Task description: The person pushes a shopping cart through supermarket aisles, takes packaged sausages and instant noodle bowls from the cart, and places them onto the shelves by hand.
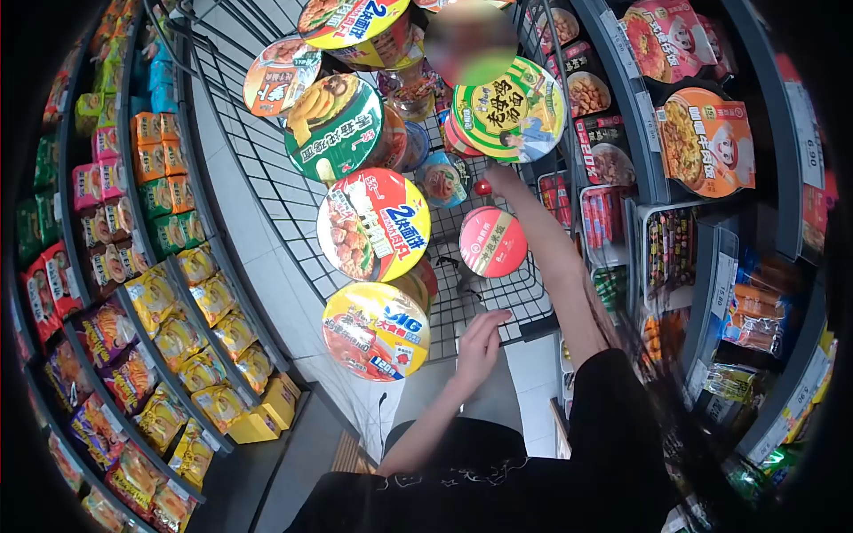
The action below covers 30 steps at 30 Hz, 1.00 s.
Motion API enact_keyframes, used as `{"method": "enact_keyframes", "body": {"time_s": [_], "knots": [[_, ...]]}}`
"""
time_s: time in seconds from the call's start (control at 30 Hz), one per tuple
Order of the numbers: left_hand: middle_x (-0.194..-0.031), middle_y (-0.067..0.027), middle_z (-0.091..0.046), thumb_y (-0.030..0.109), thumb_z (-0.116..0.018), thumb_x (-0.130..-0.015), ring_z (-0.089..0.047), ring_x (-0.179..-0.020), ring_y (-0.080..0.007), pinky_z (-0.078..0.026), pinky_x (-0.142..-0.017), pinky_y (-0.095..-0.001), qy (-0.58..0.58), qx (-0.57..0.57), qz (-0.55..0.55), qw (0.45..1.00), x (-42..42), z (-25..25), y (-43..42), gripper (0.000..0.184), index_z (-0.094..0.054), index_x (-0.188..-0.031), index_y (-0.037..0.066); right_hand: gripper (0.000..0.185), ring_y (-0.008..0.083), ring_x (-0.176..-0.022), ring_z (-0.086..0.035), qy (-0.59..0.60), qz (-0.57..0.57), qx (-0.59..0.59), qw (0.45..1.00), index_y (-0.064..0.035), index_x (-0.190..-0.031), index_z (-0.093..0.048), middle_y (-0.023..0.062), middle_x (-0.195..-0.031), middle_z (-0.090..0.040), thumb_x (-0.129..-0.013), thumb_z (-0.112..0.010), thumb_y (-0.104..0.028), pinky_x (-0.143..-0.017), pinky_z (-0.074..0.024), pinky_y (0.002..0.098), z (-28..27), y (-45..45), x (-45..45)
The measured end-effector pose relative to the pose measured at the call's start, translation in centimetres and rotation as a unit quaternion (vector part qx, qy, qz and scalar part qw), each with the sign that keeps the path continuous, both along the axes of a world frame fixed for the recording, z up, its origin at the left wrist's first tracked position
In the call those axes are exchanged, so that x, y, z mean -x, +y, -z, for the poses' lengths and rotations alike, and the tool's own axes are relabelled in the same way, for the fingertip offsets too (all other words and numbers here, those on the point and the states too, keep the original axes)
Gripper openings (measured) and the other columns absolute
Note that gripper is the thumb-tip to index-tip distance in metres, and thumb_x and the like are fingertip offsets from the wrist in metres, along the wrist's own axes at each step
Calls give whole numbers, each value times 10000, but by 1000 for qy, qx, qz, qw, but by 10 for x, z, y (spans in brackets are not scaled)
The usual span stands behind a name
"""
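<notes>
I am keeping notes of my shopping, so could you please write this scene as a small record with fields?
Place: shop aisle
Container: wire cart
Left hand: open, empty, by the cart's near end
Right hand: in the cart, beside a small red item; grip unclear
Load: several tubs, including a dark green-lidded tub
Left side: yellow packets
Right side: orange bowl

The right hand (pixel 503 180) reaches among lidded tubs (pixel 374 225) in a wire cart (pixel 537 332), apparently beneath a green-rimmed tub (pixel 508 108), while the left hand (pixel 480 345) hovers empty.
</notes>
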<state>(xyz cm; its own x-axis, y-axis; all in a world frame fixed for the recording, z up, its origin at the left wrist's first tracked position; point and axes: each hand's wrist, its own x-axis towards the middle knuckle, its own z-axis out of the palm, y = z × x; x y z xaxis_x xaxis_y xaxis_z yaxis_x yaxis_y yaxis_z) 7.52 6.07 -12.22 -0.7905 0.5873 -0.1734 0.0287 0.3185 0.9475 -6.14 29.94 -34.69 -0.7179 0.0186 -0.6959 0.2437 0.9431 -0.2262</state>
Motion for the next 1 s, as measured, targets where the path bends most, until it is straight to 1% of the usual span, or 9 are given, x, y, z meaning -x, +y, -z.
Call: {"method": "enact_keyframes", "body": {"time_s": [0.1,0.23,0.37,0.47,0.53,0.63,0.73,0.9,1.0], "knots": [[-920,-126,-573,-101,-433,-742,-558,-869,-246,-436,-754,-296,-46,-30,-93,994,15,-19,16,226,-557,-911,-19,245,270,-779,-598,31,215,76,973,-78,-934,-579,140,-823,-607,-716,-535,-180,-715,-463,383,-2,8,3],[-1094,-135,-466,-51,-455,-786,-488,-1005,-224,-417,-811,-302,-112,-118,-221,962,40,-24,58,334,-435,-1116,1,334,297,-815,-578,84,131,-2,988,-48,-946,-556,162,-844,-584,-631,-640,-119,-728,-455,389,-113,2,-16],[-1234,-176,-286,62,-550,-791,-476,-1005,-218,-411,-837,-302,-149,-144,-263,942,83,-13,98,535,-261,-1239,4,384,338,-913,-512,252,328,111,904,-8,-963,-546,196,-979,-516,-614,-679,-97,-766,-440,371,-223,-23,-51],[-1112,-179,-408,89,-588,-768,-539,-891,-207,-433,-795,-268,-308,-223,-257,889,115,-16,114,515,-308,-1190,-5,375,318,-953,-507,246,386,89,885,3,-999,-536,189,-991,-518,-660,-657,-104,-804,-428,346,-275,-57,-62],[-914,-145,-510,74,-588,-753,-580,-746,-196,-485,-658,-252,-385,-236,-221,865,133,-5,117,420,-375,-1111,15,378,288,-991,-516,310,487,353,737,37,-1079,-491,192,-1087,-502,-714,-566,-26,-842,-402,339,-272,-72,-74],[-662,-62,-513,52,-559,-726,-522,-508,-142,-476,-433,-243,-388,-235,-438,776,145,7,124,137,-470,-826,22,377,270,-1052,-489,288,399,364,791,53,-1126,-449,186,-1161,-467,-763,-505,-32,-898,-362,327,-273,-48,-61],[-545,-29,-470,57,-571,-708,-474,-444,-105,-400,-367,-217,-387,-226,-496,744,165,46,137,114,-461,-682,43,329,319,-1009,-501,246,402,292,833,17,-1084,-483,198,-1078,-509,-761,-468,-45,-828,-417,333,-174,-11,-18],[-617,-81,-539,125,-612,-728,-497,-450,-128,-401,-375,-260,-410,-161,-469,766,195,104,146,159,-503,-713,9,337,336,-942,-547,-41,668,297,681,-49,-1078,-514,223,-1038,-542,-755,-428,-90,-779,-453,330,-68,-10,15],[-747,-104,-583,166,-659,-716,-561,-551,-154,-457,-449,-290,-437,-150,-468,753,206,147,155,276,-539,-818,-60,328,348,-942,-546,-39,724,337,600,-36,-1055,-532,223,-1073,-524,-751,-450,-129,-767,-469,363,4,5,24]]}}
